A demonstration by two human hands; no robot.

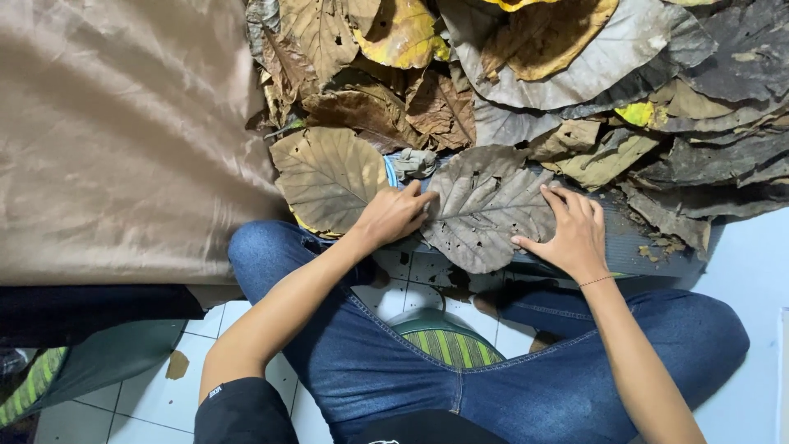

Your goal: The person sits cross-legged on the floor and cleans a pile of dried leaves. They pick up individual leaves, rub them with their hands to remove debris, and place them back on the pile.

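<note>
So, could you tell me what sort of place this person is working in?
Probably a home floor used as a leaf-sorting spot: white floor tiles, a heap of dried leaves, and both hands, left hand and right hand, flat on one large leaf.

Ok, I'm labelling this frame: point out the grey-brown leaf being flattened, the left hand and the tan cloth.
grey-brown leaf [481, 210]: head view, middle of the blade.
left hand [393, 214]: head view, back of the hand.
tan cloth [123, 140]: head view, smooth middle area.

You are pressing your left hand [393, 215] and right hand [573, 232] flat on a grey-brown dried leaf [481, 210], lying just below the leaf pile [526, 74], beside a tan leaf [327, 174].
</note>
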